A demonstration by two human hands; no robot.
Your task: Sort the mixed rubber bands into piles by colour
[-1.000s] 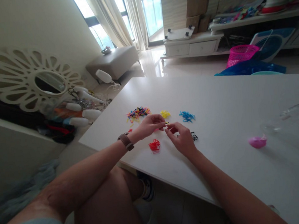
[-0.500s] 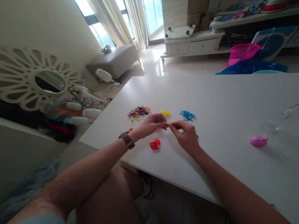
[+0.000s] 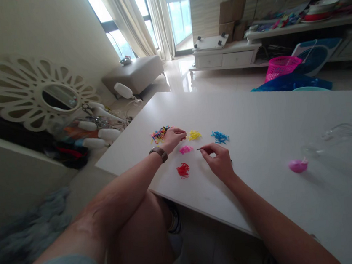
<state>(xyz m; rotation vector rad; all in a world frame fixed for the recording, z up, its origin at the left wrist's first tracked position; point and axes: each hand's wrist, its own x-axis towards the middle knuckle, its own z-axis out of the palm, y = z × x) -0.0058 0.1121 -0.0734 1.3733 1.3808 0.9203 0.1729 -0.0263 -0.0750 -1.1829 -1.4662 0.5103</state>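
My left hand is pinched closed at the left edge of a pile of yellow rubber bands, with a bit of yellow at its fingertips. Its wrist lies beside the mixed multicoloured rubber bands, partly covering them. Between thumb and forefinger, my right hand pinches a small black rubber band, its end poking out to the left. Pink rubber bands lie between the hands, red ones nearer me, and blue ones beyond my right hand. Something dark shows just past the right hand's edge.
All piles rest on a white table. To the right are a purple balloon-like object and a clear glass-like vessel on its side. Beyond the table stand a pink basket and a white cabinet.
My hands were together at a small yellow and dark piece; they are now apart. The left has moved away to the yellow pile, uncovering the pink bands. The right has stayed nearly in place.
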